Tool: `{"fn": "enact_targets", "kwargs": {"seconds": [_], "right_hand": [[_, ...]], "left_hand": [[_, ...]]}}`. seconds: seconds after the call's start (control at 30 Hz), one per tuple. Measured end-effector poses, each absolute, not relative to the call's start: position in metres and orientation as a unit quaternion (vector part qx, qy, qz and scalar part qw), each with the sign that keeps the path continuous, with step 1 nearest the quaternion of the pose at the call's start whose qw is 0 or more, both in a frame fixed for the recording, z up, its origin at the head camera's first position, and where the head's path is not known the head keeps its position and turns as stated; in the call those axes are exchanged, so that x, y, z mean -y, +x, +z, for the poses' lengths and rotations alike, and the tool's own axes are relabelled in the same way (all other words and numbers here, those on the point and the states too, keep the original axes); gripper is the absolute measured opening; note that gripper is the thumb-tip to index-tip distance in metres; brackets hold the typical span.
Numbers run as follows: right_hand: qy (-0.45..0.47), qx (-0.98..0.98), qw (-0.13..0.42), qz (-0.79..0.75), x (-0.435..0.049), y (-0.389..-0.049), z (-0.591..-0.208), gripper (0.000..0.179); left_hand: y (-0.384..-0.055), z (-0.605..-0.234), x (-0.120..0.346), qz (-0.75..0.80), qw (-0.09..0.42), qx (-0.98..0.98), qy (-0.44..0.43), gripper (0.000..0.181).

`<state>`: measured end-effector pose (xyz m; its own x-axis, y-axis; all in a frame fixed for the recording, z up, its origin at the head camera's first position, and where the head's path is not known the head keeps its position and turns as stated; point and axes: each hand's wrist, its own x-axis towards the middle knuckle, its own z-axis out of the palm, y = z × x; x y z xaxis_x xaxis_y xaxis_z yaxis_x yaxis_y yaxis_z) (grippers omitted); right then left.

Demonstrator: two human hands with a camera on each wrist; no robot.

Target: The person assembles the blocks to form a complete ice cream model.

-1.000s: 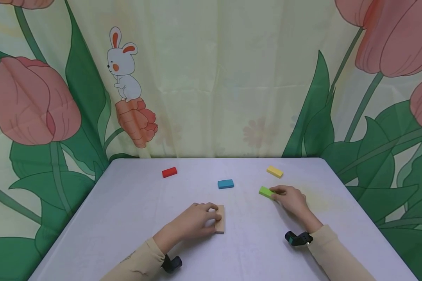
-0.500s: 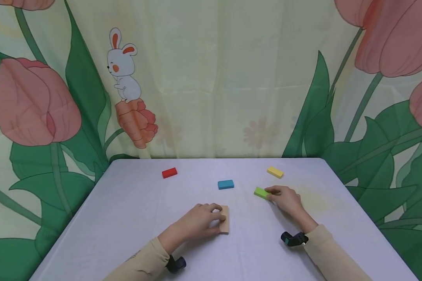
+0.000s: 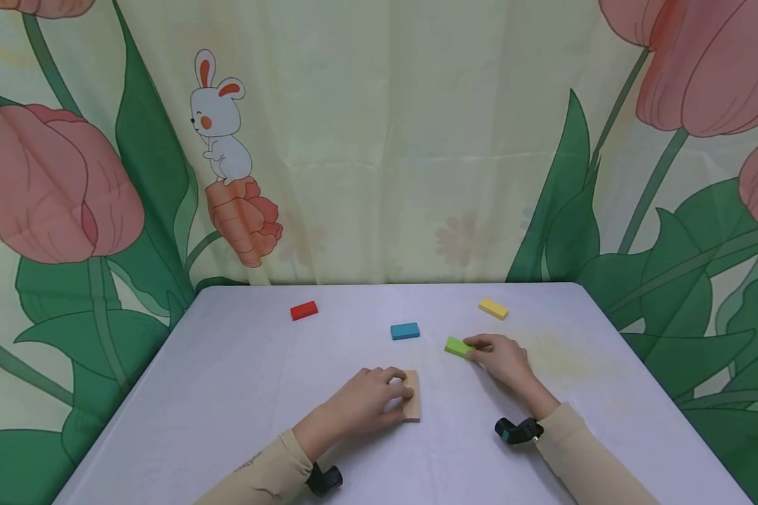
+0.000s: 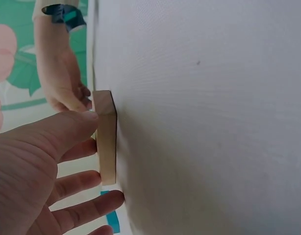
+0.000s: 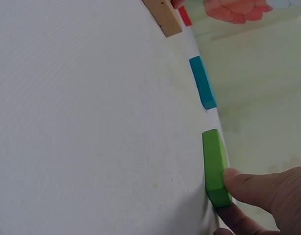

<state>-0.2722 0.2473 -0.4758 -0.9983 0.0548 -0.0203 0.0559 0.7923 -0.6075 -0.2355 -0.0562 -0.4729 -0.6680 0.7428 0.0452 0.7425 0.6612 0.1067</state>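
A plain wooden block (image 3: pixel 414 403) lies lengthwise on the white table. My left hand (image 3: pixel 363 403) touches its left side with thumb and spread fingers, seen closely in the left wrist view beside the wooden block (image 4: pixel 108 142). To the right, my right hand (image 3: pixel 502 361) pinches the right end of a green block (image 3: pixel 456 347) lying on the table. In the right wrist view the thumb (image 5: pixel 243 186) presses one side of the green block (image 5: pixel 215 164), and a finger shows at its end. A blue block (image 3: pixel 405 331) lies behind, between the two hands.
A red block (image 3: pixel 304 310) lies at the back left of the table and a yellow block (image 3: pixel 493 308) at the back right. Behind the white-covered table (image 3: pixel 227 372) hangs a printed curtain (image 3: pixel 379 140). Each wrist wears a black camera band.
My left hand has pushed the wooden block a little to the right. My right hand has slid the green block to the left. The red, blue and yellow blocks stay put.
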Motion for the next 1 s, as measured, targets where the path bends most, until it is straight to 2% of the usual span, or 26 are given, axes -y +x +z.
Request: {"fn": "enact_targets", "kwargs": {"seconds": [0.37, 1.0], "right_hand": [[0.021, -0.947, 0.004, -0.321, -0.233, -0.273, -0.475, 0.031], [0.016, -0.946, 0.022, -0.323, -0.208, -0.275, -0.476, 0.028]], "left_hand": [[-0.228, -0.463, 0.048, 0.056, 0.025, -0.911, 0.409, 0.034], [-0.225, -0.465, 0.046, 0.051, 0.013, -0.907, 0.418, 0.034]]}}
